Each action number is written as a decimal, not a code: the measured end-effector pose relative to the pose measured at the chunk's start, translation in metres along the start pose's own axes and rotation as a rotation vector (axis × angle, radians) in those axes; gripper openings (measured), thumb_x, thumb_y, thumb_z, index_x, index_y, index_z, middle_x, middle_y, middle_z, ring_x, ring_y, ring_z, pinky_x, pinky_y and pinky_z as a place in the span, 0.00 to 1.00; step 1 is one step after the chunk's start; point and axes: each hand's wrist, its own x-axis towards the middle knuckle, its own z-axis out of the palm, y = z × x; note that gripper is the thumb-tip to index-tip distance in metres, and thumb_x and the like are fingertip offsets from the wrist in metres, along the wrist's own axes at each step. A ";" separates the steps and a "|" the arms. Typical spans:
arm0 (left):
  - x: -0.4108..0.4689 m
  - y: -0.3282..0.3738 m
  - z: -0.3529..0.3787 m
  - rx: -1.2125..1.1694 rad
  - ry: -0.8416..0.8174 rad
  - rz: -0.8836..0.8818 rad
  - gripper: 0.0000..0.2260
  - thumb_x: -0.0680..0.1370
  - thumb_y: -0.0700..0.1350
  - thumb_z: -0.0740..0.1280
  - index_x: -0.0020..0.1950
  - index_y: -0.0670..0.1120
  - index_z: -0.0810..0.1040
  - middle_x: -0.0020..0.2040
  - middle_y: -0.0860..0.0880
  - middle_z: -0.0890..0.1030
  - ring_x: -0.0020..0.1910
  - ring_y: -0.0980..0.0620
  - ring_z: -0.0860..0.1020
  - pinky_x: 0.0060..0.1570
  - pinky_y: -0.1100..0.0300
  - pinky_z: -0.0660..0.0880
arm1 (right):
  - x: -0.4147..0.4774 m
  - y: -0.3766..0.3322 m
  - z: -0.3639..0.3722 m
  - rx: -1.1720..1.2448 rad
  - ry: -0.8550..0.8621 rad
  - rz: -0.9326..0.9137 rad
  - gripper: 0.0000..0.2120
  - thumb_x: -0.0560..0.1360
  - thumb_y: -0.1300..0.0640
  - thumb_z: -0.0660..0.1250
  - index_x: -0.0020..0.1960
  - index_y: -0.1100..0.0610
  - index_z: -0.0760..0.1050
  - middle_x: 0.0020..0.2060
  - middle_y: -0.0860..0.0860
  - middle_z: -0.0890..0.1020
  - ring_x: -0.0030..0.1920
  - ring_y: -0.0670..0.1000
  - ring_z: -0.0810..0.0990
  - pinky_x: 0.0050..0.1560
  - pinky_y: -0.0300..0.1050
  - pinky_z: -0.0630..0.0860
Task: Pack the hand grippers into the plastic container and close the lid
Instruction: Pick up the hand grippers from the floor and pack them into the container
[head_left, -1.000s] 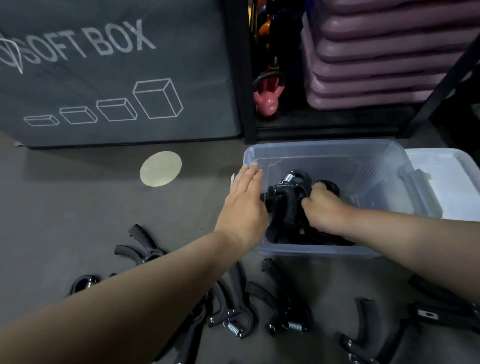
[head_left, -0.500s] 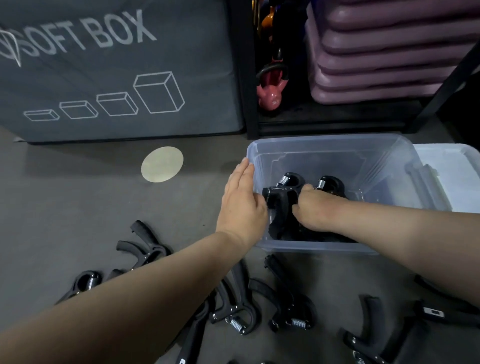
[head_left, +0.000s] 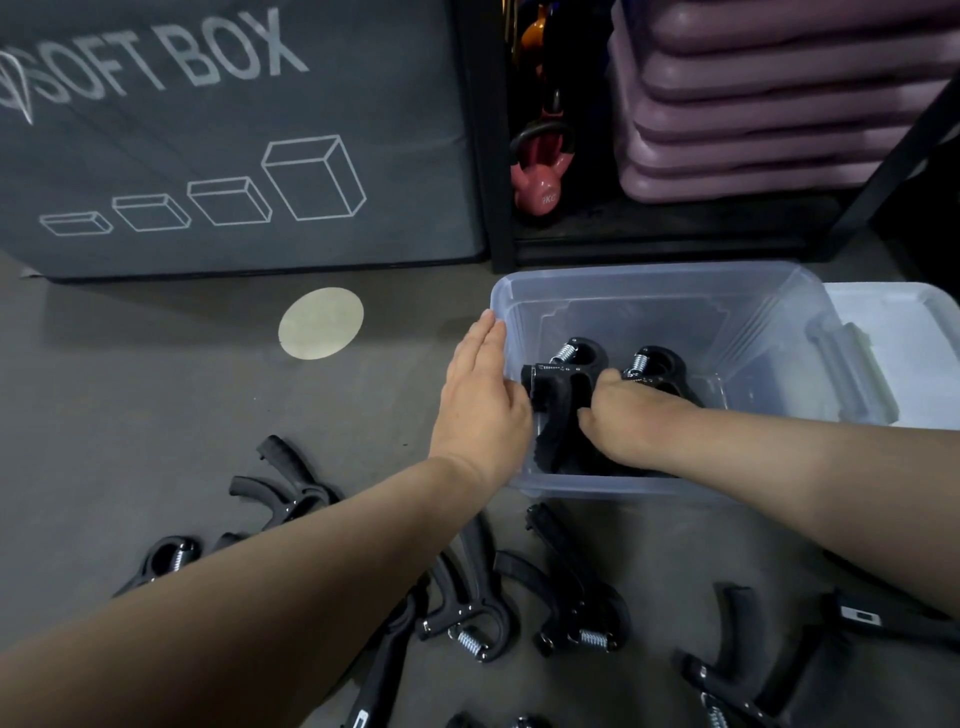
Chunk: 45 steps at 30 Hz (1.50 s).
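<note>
Right now I am settling a hand gripper (head_left: 558, 395) into the plastic container (head_left: 675, 291), my right hand (head_left: 631, 415) curling its fingers round the handle, my left hand (head_left: 480, 410) pressing flat and straight-fingered against the outer wall. Next, I judge, I am letting go and reaching for the loose grippers (head_left: 582, 613) lying on the floor (head_left: 208, 415)

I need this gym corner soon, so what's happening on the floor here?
A person is packing black spring hand grippers into a clear plastic container. The right hand reaches inside, gripping one, while the left hand lies flat against the container's outer left wall. More loose grippers lie on the grey floor, and the white lid sits off, to the container's right.
</note>
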 end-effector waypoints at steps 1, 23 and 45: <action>0.000 0.000 0.000 -0.002 -0.002 0.000 0.28 0.79 0.36 0.54 0.79 0.47 0.57 0.79 0.58 0.54 0.77 0.63 0.50 0.76 0.64 0.48 | 0.000 0.000 0.001 -0.006 0.002 0.004 0.23 0.81 0.54 0.54 0.69 0.69 0.59 0.58 0.62 0.78 0.54 0.61 0.78 0.46 0.46 0.66; 0.003 -0.007 0.001 -0.117 -0.025 -0.061 0.28 0.81 0.40 0.55 0.80 0.48 0.52 0.80 0.55 0.49 0.78 0.59 0.45 0.78 0.57 0.46 | -0.004 -0.050 -0.022 0.142 0.313 -0.399 0.24 0.83 0.50 0.51 0.77 0.55 0.57 0.75 0.51 0.60 0.74 0.53 0.60 0.71 0.47 0.61; -0.029 -0.207 -0.108 0.708 -0.236 -0.700 0.19 0.77 0.49 0.62 0.66 0.46 0.64 0.66 0.44 0.67 0.67 0.40 0.69 0.63 0.45 0.66 | 0.010 -0.100 0.007 0.150 0.277 -0.426 0.29 0.83 0.53 0.52 0.80 0.60 0.47 0.78 0.46 0.35 0.75 0.47 0.27 0.71 0.42 0.36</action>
